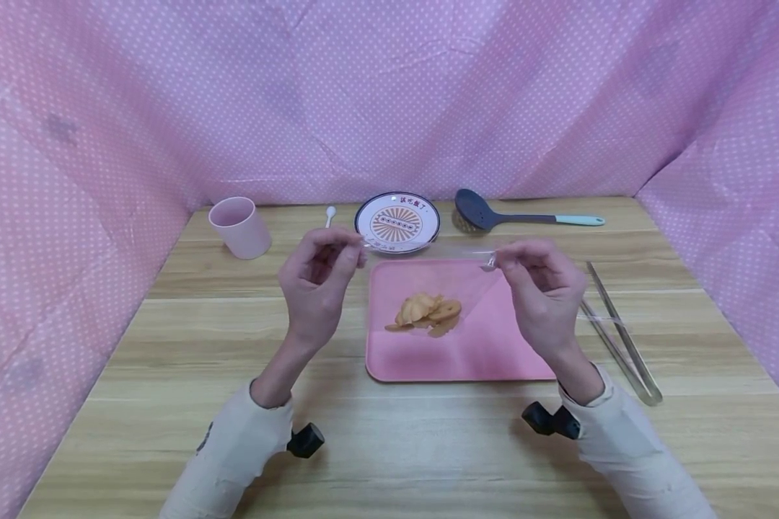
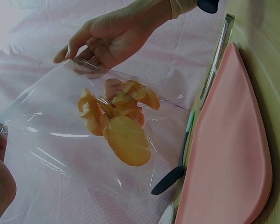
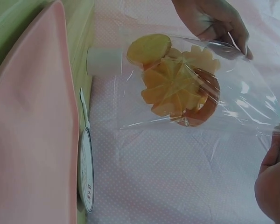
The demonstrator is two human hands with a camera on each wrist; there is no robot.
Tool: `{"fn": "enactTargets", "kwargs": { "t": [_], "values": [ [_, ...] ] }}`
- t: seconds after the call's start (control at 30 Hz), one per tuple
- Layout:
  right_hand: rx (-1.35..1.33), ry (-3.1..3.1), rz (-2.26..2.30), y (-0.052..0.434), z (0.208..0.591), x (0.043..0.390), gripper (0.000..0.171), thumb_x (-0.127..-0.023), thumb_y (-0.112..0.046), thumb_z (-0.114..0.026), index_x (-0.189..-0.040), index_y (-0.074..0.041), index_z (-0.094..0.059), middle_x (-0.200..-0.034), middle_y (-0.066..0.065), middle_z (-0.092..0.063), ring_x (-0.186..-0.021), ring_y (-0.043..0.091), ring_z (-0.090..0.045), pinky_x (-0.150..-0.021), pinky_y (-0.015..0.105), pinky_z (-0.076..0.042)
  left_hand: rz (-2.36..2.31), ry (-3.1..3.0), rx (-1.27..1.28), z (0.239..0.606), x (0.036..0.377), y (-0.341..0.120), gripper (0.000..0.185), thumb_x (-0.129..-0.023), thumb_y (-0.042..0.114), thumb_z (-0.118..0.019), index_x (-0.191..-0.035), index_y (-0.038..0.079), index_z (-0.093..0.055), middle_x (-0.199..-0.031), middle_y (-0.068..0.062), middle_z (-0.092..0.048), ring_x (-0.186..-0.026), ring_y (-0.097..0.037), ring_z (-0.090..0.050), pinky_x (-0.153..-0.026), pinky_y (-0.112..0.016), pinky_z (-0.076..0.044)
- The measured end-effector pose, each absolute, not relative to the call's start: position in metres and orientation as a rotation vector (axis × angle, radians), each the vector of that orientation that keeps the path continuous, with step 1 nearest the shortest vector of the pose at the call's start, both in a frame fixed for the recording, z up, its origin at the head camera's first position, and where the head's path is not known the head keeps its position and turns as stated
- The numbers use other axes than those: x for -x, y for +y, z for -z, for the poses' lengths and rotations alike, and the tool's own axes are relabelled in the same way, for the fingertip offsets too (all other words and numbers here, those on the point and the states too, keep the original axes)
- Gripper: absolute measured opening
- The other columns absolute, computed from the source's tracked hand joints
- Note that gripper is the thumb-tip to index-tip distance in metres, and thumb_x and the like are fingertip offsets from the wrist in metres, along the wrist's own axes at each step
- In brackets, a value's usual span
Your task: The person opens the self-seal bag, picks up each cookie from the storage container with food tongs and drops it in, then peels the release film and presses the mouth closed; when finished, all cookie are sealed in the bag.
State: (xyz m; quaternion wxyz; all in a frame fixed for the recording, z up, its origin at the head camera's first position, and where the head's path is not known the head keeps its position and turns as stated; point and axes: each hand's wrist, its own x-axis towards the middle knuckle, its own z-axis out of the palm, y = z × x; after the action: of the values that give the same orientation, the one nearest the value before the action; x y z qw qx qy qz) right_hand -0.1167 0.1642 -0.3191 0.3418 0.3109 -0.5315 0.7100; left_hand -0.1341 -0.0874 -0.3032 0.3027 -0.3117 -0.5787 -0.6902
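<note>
A clear plastic bag (image 2: 67, 140) hangs over the pink tray (image 1: 493, 360), held up between both hands by its top corners. Inside lie several golden-brown snack pieces (image 3: 165, 86): a flower-shaped one, a flat oval and a curved, ring-like one, bunched low in the bag. My left hand (image 1: 314, 285) pinches one corner between thumb and fingers. With the same kind of pinch, my right hand (image 1: 545, 292) holds the opposite corner, and the film stretches between them. Both wrist views show the bag clear of the tray.
A pink cup (image 1: 240, 229) stands at the back left, beside a small white spoon (image 1: 330, 216). Behind the tray are a patterned plate (image 1: 397, 222) and a dark slotted ladle (image 1: 477, 209) with a mint handle. Metal tongs (image 1: 623, 346) lie right of the tray.
</note>
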Motion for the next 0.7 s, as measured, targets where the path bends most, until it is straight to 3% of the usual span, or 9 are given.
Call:
{"fn": "enactTargets", "kwargs": {
  "t": [0.13,0.27,0.37,0.5,0.6,0.7],
  "values": [
    [-0.852,-1.346,-1.895,0.1646,0.3196,0.1172,0.014,-0.086,0.021,-0.051,-0.088,0.019,-0.065,-0.092,0.013,-0.074,-0.089,0.022,-0.07,-0.08,0.025,-0.057,1.883,-1.532,0.831,0.3012,0.1334,-0.0889,0.016,-0.093,-0.007,-0.059,-0.096,-0.023,-0.057,-0.089,0.0,-0.069,-0.077,-0.012,-0.064,-0.068,-0.021,-0.055],
    [-0.868,-1.354,-1.912,0.1648,0.3188,0.1168,0.014,-0.086,0.02,-0.05,-0.086,0.019,-0.064,-0.091,0.013,-0.074,-0.092,0.024,-0.069,-0.083,0.027,-0.056,1.932,-1.524,0.821,0.3007,0.1345,-0.0898,0.016,-0.091,-0.007,-0.057,-0.094,-0.023,-0.056,-0.09,0.001,-0.071,-0.077,-0.011,-0.065,-0.069,-0.021,-0.055],
    [-0.883,-1.361,-1.927,0.1651,0.3184,0.1165,0.012,-0.087,0.018,-0.051,-0.085,0.018,-0.063,-0.089,0.012,-0.074,-0.092,0.025,-0.069,-0.083,0.028,-0.055,2.036,-1.462,0.824,0.3012,0.1366,-0.0895,0.011,-0.087,-0.01,-0.054,-0.089,-0.013,-0.064,-0.089,0.0,-0.071,-0.08,-0.012,-0.066,-0.07,-0.02,-0.054],
    [-0.894,-1.36,-1.944,0.1648,0.3178,0.116,0.013,-0.085,0.017,-0.05,-0.083,0.018,-0.063,-0.088,0.013,-0.074,-0.09,0.025,-0.069,-0.08,0.028,-0.056,2.218,-1.355,0.827,0.3003,0.1376,-0.0888,0.033,-0.083,-0.014,-0.048,-0.088,0.007,-0.073,-0.086,-0.003,-0.07,-0.082,-0.014,-0.066,-0.072,-0.019,-0.054],
    [-0.911,-1.335,-1.976,0.1637,0.3168,0.1152,0.016,-0.084,0.017,-0.049,-0.082,0.02,-0.064,-0.086,0.015,-0.074,-0.088,0.026,-0.069,-0.081,0.03,-0.057,2.294,-1.337,0.82,0.2988,0.1368,-0.0888,0.036,-0.083,-0.013,-0.046,-0.086,0.01,-0.074,-0.085,-0.004,-0.069,-0.083,-0.015,-0.063,-0.073,-0.02,-0.053],
    [-0.896,-1.356,-1.969,0.1632,0.3154,0.1137,0.015,-0.09,0.01,-0.058,-0.082,0.02,-0.065,-0.085,0.015,-0.073,-0.087,0.026,-0.069,-0.08,0.03,-0.057,2.333,-1.353,0.808,0.298,0.1357,-0.0891,0.033,-0.084,-0.009,-0.047,-0.085,0.011,-0.074,-0.084,-0.004,-0.069,-0.08,-0.015,-0.063,-0.073,-0.02,-0.053]
  ]
}}
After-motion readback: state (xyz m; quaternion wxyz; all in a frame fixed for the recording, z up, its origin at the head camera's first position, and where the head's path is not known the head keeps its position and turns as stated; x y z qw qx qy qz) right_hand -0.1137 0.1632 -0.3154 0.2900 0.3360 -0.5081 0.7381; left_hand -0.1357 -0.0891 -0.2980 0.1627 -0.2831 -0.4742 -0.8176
